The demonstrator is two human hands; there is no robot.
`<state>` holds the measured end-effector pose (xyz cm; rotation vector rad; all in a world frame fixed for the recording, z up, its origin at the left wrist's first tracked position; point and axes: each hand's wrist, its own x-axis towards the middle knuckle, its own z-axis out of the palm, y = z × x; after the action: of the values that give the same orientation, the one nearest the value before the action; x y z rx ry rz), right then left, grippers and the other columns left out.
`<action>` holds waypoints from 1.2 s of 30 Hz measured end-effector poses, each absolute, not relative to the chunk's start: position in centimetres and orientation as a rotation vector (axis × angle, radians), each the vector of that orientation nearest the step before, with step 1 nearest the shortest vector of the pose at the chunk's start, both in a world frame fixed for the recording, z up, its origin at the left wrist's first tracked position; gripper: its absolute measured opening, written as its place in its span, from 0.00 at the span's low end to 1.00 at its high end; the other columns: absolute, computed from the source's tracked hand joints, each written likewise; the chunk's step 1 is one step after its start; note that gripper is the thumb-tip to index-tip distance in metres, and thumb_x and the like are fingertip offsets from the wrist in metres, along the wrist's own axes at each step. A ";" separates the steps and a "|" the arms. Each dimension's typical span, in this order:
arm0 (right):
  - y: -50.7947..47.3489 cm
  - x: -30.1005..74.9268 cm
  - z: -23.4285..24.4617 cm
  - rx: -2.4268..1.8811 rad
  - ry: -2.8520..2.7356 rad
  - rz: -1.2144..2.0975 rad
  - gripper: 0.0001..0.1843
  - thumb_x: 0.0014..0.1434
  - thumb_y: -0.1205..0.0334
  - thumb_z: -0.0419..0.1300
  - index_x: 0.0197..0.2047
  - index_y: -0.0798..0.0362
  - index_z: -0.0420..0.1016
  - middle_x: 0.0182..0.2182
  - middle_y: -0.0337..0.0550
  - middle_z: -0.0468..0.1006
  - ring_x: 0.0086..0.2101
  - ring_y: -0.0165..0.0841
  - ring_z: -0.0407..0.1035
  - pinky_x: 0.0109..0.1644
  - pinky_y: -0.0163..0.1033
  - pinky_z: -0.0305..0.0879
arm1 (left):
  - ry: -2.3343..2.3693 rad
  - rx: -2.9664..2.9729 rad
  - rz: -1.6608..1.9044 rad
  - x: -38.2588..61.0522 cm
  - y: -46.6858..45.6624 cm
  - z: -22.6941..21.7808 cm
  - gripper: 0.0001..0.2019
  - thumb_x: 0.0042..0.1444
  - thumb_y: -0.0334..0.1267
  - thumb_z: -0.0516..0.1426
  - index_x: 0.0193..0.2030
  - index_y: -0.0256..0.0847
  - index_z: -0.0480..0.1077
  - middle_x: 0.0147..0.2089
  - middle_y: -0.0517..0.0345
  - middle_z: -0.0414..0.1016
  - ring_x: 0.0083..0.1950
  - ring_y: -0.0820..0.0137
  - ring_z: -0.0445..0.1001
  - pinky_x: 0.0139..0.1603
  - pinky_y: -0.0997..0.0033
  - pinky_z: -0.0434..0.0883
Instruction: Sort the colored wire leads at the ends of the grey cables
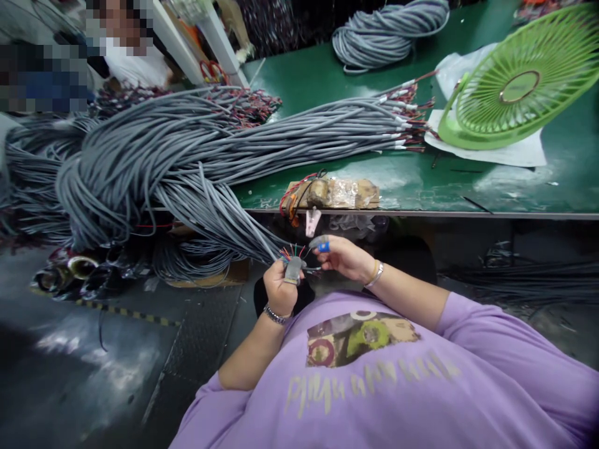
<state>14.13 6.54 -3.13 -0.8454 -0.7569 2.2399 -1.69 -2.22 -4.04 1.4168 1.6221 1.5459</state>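
Observation:
My left hand (281,287) is closed around the end of a grey cable (243,234), whose stripped coloured wires (291,251) fan out above my taped thumb. My right hand (341,255), with taped and blue-capped fingertips, pinches at those wire ends from the right. The cable runs up and left into a big bundle of grey cables (154,156) draped over the edge of the green table (421,181). Both hands hover below the table's front edge, above my purple shirt.
A taped block with red wires (332,193) sits at the table edge. A green fan (519,81) lies on white paper at right. A coiled grey cable (388,31) rests at the back. Another person sits at far left. More cable bundles hang at left.

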 end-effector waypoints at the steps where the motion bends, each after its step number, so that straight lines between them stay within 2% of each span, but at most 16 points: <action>1: 6.1 14.0 -3.0 -0.824 -0.820 2.279 0.15 0.41 0.62 0.66 0.34 0.56 0.72 0.26 0.36 0.70 0.22 0.22 0.60 0.25 0.31 0.61 | 1.632 1.439 1.535 -1.6 -2.2 -4.0 0.15 0.57 0.42 0.56 0.22 0.38 0.70 0.19 0.62 0.69 0.20 0.76 0.64 0.23 0.76 0.62; 6: 4.8 12.9 -2.8 -0.786 -1.037 2.184 0.17 0.43 0.54 0.70 0.29 0.56 0.70 0.19 0.32 0.65 0.20 0.22 0.57 0.24 0.31 0.57 | 1.657 1.537 1.472 -1.7 -2.1 -3.9 0.16 0.58 0.42 0.56 0.21 0.38 0.70 0.19 0.62 0.68 0.21 0.76 0.64 0.26 0.76 0.63; 12: 4.9 12.7 -2.9 -0.767 -1.072 2.095 0.20 0.41 0.52 0.71 0.27 0.56 0.68 0.21 0.34 0.68 0.20 0.23 0.58 0.25 0.31 0.56 | 1.573 1.707 1.278 -1.9 -1.8 -3.6 0.11 0.52 0.41 0.61 0.24 0.38 0.72 0.21 0.62 0.69 0.23 0.76 0.64 0.26 0.75 0.63; 18: 7.0 12.9 -3.9 -0.961 -0.713 2.076 0.18 0.43 0.56 0.70 0.27 0.55 0.64 0.20 0.32 0.65 0.19 0.20 0.53 0.22 0.29 0.52 | 1.602 1.514 1.499 -1.8 -2.0 -3.8 0.13 0.53 0.41 0.60 0.20 0.38 0.71 0.18 0.61 0.68 0.20 0.77 0.62 0.23 0.76 0.61; 23: 8.7 12.9 -3.1 -0.813 -0.694 2.228 0.22 0.52 0.42 0.62 0.33 0.55 0.69 0.26 0.38 0.70 0.22 0.23 0.58 0.25 0.30 0.57 | 1.548 1.336 1.702 -1.1 -1.0 -3.0 0.10 0.52 0.41 0.60 0.24 0.38 0.74 0.18 0.62 0.68 0.18 0.78 0.62 0.20 0.77 0.60; 26: 8.9 12.4 -2.3 -0.701 -0.865 2.179 0.26 0.50 0.38 0.62 0.33 0.55 0.71 0.26 0.38 0.70 0.22 0.23 0.57 0.24 0.31 0.55 | 1.596 1.356 1.685 -0.6 -0.2 -2.2 0.11 0.52 0.41 0.60 0.22 0.38 0.73 0.17 0.63 0.68 0.18 0.77 0.63 0.21 0.77 0.61; 31: 8.9 11.4 -2.3 -0.731 -1.001 1.872 0.29 0.47 0.33 0.61 0.26 0.55 0.68 0.19 0.34 0.64 0.21 0.23 0.53 0.25 0.32 0.51 | 1.645 1.444 1.634 -0.2 0.6 -1.8 0.14 0.54 0.40 0.59 0.20 0.38 0.69 0.17 0.63 0.67 0.19 0.77 0.62 0.23 0.76 0.61; 36: 9.1 10.6 -2.4 -0.659 -0.699 2.115 0.29 0.45 0.35 0.64 0.29 0.55 0.70 0.21 0.34 0.64 0.22 0.23 0.54 0.27 0.31 0.54 | 1.650 1.514 1.589 -0.2 0.8 -2.5 0.12 0.54 0.40 0.59 0.22 0.38 0.70 0.18 0.63 0.67 0.20 0.77 0.62 0.24 0.75 0.61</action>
<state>10.55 9.11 -2.37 -0.6590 -0.6991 2.1153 -0.24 0.78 -2.49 1.5141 1.6501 1.5891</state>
